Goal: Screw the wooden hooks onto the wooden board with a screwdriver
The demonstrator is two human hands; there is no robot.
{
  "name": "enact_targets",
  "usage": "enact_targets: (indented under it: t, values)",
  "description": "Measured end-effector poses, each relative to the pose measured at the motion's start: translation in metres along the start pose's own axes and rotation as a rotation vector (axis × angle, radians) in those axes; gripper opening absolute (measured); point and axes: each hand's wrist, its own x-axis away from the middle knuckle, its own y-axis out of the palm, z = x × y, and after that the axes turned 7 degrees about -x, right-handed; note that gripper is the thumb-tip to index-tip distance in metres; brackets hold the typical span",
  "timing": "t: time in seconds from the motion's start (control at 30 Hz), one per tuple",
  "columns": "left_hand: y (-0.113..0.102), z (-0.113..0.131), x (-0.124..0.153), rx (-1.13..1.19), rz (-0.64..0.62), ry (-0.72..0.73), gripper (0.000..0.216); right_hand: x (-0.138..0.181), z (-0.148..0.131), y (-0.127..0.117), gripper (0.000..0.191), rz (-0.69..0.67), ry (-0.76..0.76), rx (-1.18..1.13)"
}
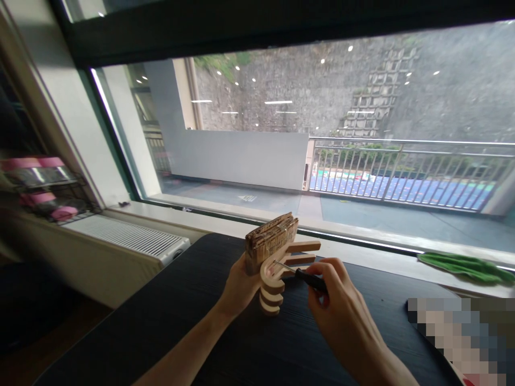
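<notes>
My left hand [241, 287] is closed around a wooden piece above the dark table. The piece has a rough, layered brown wood block [270, 238] at its top. Several pale wooden hooks [272, 288] with curved ends are joined to the block, their straight ends pointing right. In my right hand [333, 289] is a screwdriver [308, 279] with a black handle and a thin metal shaft. Its tip touches or nearly touches the nearest hook, at the inside of the curve. My left fingers are mostly hidden behind the wood.
The black table [173, 327] stands against a window sill [225, 222]. A green cloth [462, 266] lies on the sill at the right. A pixelated, dark-edged object [454, 327] is at the lower right. Left are a white radiator [129, 236] and a rack of pink-lidded jars [44, 174].
</notes>
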Motion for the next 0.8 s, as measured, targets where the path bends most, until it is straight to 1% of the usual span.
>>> enact_targets:
  t: [0.1, 0.2, 0.27, 0.3, 0.37, 0.47, 0.57, 0.63, 0.7, 0.73, 0.8]
  values:
    - [0.000, 0.001, 0.001, 0.019, 0.009, -0.007, 0.044, 0.000, 0.003, -0.001, 0.025, 0.042, -0.173, 0.073]
    - [0.001, 0.003, 0.002, 0.031, 0.020, -0.018, 0.042, 0.002, 0.008, 0.001, 0.027, 0.088, -0.354, 0.112]
    - [0.001, 0.005, 0.003, 0.035, 0.017, -0.025, 0.041, 0.005, 0.012, 0.002, 0.029, 0.090, -0.390, 0.101]
    - [0.001, 0.005, 0.004, 0.035, 0.017, -0.026, 0.042, 0.006, 0.014, 0.004, 0.029, 0.082, -0.379, 0.086]
    - [0.001, 0.005, 0.004, 0.030, 0.015, -0.023, 0.042, 0.009, 0.017, 0.006, 0.026, 0.053, -0.305, 0.040]
    - [0.000, 0.004, 0.004, 0.019, 0.009, -0.020, 0.041, 0.011, 0.018, 0.009, 0.022, 0.010, -0.131, -0.066]
    - [0.001, 0.003, 0.003, 0.008, 0.025, -0.024, 0.041, 0.010, 0.017, 0.008, 0.023, -0.034, 0.010, -0.152]
    - [0.002, 0.004, 0.003, 0.009, 0.036, -0.028, 0.042, 0.009, 0.014, 0.007, 0.024, -0.067, 0.044, -0.168]
    - [0.003, 0.006, 0.004, 0.015, 0.034, -0.033, 0.042, 0.008, 0.010, 0.004, 0.025, -0.109, 0.042, -0.160]
    - [0.003, 0.008, 0.004, 0.020, 0.030, -0.034, 0.042, 0.008, 0.008, 0.003, 0.028, -0.131, 0.034, -0.149]
    - [0.005, 0.012, 0.005, 0.033, 0.027, -0.033, 0.043, 0.009, 0.005, 0.000, 0.040, -0.158, 0.011, -0.114]
